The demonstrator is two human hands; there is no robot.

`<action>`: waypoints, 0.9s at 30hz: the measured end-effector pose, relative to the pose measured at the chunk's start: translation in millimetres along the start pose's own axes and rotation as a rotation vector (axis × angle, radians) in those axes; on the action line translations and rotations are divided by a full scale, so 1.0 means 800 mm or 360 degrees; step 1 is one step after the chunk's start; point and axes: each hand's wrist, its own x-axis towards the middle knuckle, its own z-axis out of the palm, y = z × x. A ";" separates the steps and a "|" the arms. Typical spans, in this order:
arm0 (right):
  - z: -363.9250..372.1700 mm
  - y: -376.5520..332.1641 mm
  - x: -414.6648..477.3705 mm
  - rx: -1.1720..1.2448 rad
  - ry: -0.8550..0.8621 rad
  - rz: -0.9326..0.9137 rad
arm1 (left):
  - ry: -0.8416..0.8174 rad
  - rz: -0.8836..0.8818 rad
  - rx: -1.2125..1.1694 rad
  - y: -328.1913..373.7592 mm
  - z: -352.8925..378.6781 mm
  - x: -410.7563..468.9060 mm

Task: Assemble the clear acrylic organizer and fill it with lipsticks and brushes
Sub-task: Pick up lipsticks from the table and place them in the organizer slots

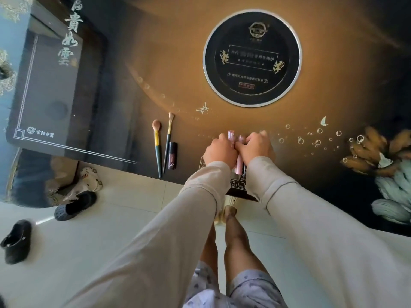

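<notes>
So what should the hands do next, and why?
Probably the left hand should let go of the pink lipsticks, which it grips together with the right hand, and reach for the dark lipstick. That tube and the two brushes lie loose on the table on its side, the tube nearest. I cannot make out the organizer.

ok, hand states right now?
Left hand: curled, gripping the pink lipstick tubes.
Right hand: curled, gripping the same pink lipstick tubes.
</notes>
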 end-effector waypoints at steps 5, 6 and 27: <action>0.003 -0.005 0.004 -0.0051 -0.0013 0.0037 | 0.0014 0.0008 0.0081 0.001 0.003 0.000; 0.002 -0.005 0.004 -0.0037 -0.0020 0.0024 | 0.0001 0.0004 0.0088 -0.001 0.002 -0.001; -0.074 0.177 -0.141 0.1374 -0.0306 0.0397 | -0.0258 -0.0274 -0.0142 -0.177 0.017 -0.196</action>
